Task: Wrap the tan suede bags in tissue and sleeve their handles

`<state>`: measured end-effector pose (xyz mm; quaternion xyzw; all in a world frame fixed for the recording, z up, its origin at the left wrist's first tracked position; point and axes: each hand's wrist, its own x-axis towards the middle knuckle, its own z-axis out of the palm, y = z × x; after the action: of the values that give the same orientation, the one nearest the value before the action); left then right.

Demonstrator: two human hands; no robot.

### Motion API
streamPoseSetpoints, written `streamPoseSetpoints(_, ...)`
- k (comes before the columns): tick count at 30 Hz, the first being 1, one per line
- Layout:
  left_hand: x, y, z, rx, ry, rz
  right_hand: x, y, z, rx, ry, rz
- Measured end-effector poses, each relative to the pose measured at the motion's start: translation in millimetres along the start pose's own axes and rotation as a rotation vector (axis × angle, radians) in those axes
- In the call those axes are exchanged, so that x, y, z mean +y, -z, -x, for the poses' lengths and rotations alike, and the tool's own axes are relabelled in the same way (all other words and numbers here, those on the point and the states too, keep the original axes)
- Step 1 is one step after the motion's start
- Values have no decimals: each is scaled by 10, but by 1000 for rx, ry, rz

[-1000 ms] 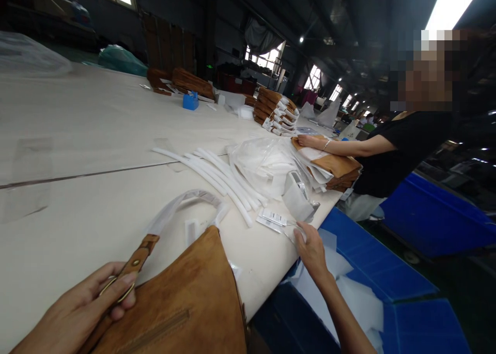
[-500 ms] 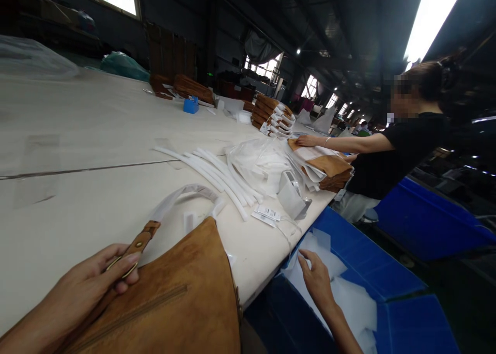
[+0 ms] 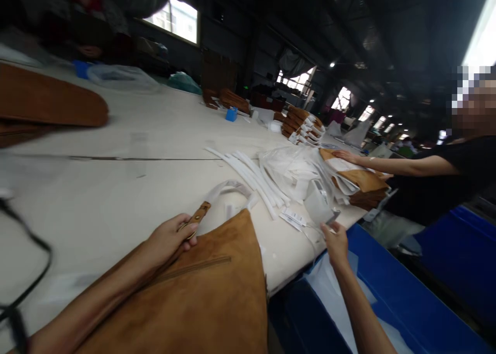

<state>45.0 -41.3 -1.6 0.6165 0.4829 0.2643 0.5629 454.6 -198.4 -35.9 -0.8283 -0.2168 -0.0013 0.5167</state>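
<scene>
Tan suede shoulder bag (image 3: 205, 287) lying over near edge of tabletop (image 3: 294, 261); likely light, soft, floppy. Best hold: leather strap tab (image 3: 197, 217), pinched in left hand (image 3: 166, 237). Right hand (image 3: 336, 244) curled beside hang tags (image 3: 292, 218), grip unclear.

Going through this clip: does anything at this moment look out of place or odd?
One thing stands out: a blurred black cord curves across the far left of the view, above the cream work table. It looks odd because it matches nothing laid out there. It is too blurred to tell what it belongs to.
</scene>
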Motion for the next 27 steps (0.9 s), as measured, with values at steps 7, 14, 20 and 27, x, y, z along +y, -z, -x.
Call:
streamPoseSetpoints(7,45,-3,95,-6,-94,76,-189,-154,-224,135,-140,49)
streamPoseSetpoints(14,-203,66,-165,-21,-39,113,-356,-142,-155,194,3,-203)
streamPoseSetpoints(20,-115,87,-85,5,-11,206,-723,-343,181,-43,1,-547)
streamPoseSetpoints(27,-18,128,151,43,-116,353,-1377,-943,1026,-571,-135,-776)
